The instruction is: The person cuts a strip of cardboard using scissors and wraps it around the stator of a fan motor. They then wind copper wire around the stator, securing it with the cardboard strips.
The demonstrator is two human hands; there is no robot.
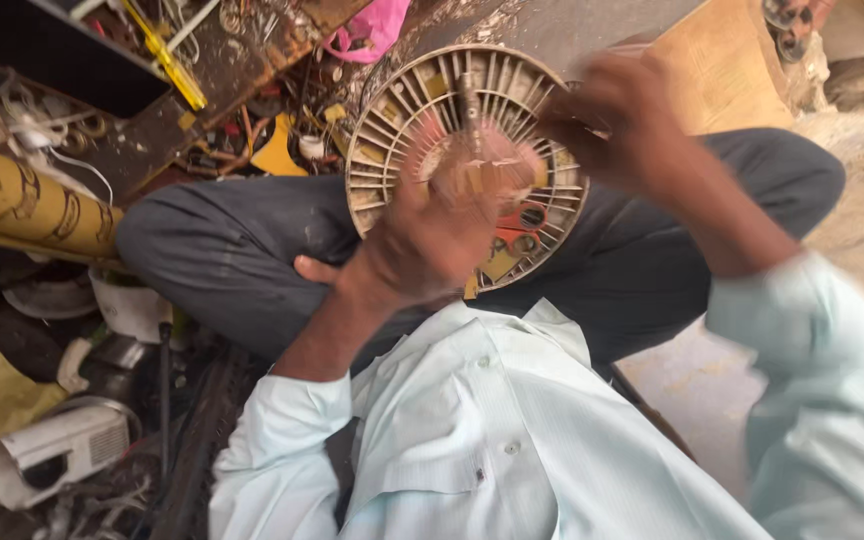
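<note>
**Two hands on ribbed disc in lap**

Seen from above, nearest the camera is the person's pale blue button shirt (pixel 512 440), w/ both sleeves reaching fwd over dark grey trousers (pixel 232 250). On the lap, tilted toward the viewer, rests one round, dirty cream plastic disc with radial ribs (pixel 392 120) and a metal shaft (pixel 469 100) sticking up at its centre. The left hand (pixel 432 235) covers the disc's lower middle, fingers curled on its hub; blurred, so can't tell exactly what it grips. The right hand (pixel 607 115) sits at the disc's right rim, fingers bent narrow; blur hides whether it pinches anything. An orange part (pixel 524 218) shows between ribs, just beside the left hand.

To the left: one yellow cardboard tube with dark pattern (pixel 22 200), one white plastic housing (pixel 47 455) near the bottom corner. Farther back: tangled wires and scrap bits (pixel 262 130), one pink cloth (pixel 372 25), one tan board (pixel 722 65).
</note>
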